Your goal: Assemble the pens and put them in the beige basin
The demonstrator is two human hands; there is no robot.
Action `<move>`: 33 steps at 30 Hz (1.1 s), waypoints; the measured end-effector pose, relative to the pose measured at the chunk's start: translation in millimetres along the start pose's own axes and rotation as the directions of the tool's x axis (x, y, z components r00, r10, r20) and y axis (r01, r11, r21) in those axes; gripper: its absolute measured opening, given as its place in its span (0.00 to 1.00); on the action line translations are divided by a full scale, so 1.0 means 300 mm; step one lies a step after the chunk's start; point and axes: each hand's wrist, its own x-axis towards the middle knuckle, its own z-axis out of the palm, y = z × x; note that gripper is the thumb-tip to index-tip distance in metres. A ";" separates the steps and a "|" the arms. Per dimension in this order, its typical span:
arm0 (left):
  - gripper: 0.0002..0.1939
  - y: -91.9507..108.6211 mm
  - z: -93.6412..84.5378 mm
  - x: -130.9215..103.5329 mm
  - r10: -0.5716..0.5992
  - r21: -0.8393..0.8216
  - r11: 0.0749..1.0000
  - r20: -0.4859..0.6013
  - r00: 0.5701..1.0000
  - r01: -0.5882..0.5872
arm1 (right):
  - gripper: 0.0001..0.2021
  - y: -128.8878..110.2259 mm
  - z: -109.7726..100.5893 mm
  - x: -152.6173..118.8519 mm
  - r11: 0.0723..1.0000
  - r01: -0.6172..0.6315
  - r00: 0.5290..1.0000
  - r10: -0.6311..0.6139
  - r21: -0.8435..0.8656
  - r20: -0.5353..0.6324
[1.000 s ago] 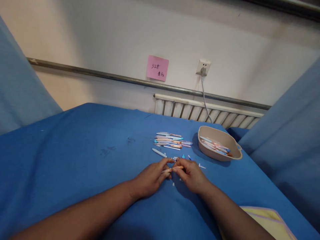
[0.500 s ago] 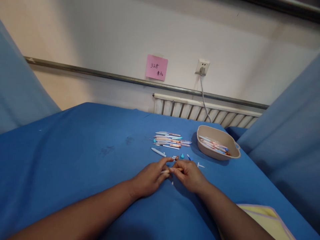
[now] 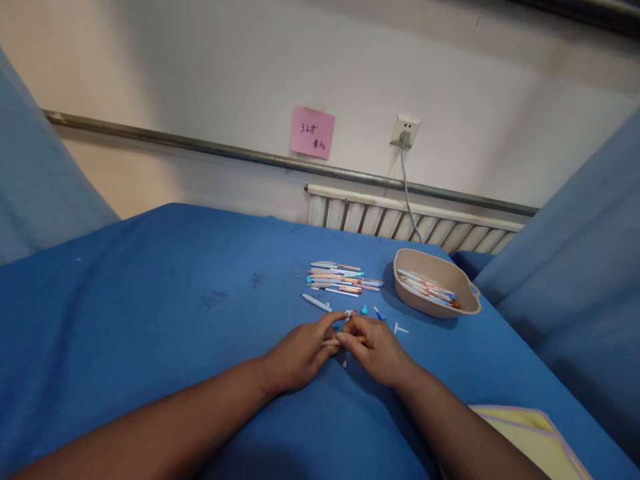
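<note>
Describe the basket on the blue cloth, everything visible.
The basket is beige, apparently plastic, oblong with rounded corners and solid-looking walls. A loop-like handle shows at its right end; the left end's rim rises slightly. It sits upright on the blue cloth, right of the loose pens, angled away from them. Several pens lie inside, roughly lengthwise. Neither hand touches it. Its underside is hidden.

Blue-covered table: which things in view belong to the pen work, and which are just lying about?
Likely part of it:
- held pen
- pen pile
- small loose parts
- beige basin
- pens inside it

Likely just lying about:
- yellow purple-edged item
- pink note
- plugged-in cable
</note>
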 end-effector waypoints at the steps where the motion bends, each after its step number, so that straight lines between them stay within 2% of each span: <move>1: 0.24 -0.005 0.001 0.001 0.000 -0.004 1.000 -0.008 1.000 0.000 | 0.06 -0.001 0.001 -0.001 1.000 -0.001 1.000 0.001 0.021 -0.027; 5: 0.24 -0.010 0.001 0.002 -0.010 -0.005 1.000 -0.014 1.000 0.009 | 0.03 0.000 0.003 0.001 0.999 0.052 0.998 -0.051 0.015 -0.019; 10: 0.25 0.013 -0.003 -0.001 -0.016 -0.010 1.000 0.013 1.000 0.016 | 0.14 0.004 0.007 0.005 1.000 -0.009 0.999 0.009 0.000 0.043; 14: 0.24 0.004 -0.003 -0.001 -0.019 0.003 1.000 -0.006 1.000 0.019 | 0.05 -0.007 0.001 0.002 0.996 -0.037 0.999 0.039 0.076 -0.031; 17: 0.24 -0.010 -0.002 -0.002 -0.015 0.018 1.000 -0.012 1.000 0.015 | 0.02 -0.008 -0.002 0.003 0.998 -0.007 1.000 0.009 0.062 -0.028; 23: 0.24 -0.001 -0.004 -0.007 -0.028 0.064 0.998 0.029 0.999 0.026 | 0.07 -0.007 0.011 0.007 0.993 -0.072 0.997 0.069 0.093 0.029; 25: 0.22 0.002 -0.008 -0.004 -0.029 0.032 0.999 0.021 0.999 0.028 | 0.09 -0.007 0.000 0.009 0.991 -0.076 0.997 0.078 0.112 -0.013; 27: 0.20 0.001 -0.013 0.004 -0.062 -0.026 0.998 -0.014 0.998 0.061 | 0.11 0.006 -0.028 0.012 0.991 -0.090 0.988 0.102 0.104 -0.118; 30: 0.18 -0.008 -0.021 0.024 -0.160 -0.158 0.976 -0.042 0.986 0.152 | 0.14 0.061 -0.089 0.019 0.973 -0.216 0.919 0.229 0.075 -0.321; 33: 0.16 -0.022 -0.026 0.042 -0.197 -0.294 0.941 -0.074 0.978 0.167 | 0.08 0.131 -0.135 0.024 0.938 -0.345 0.876 0.306 -0.039 -0.373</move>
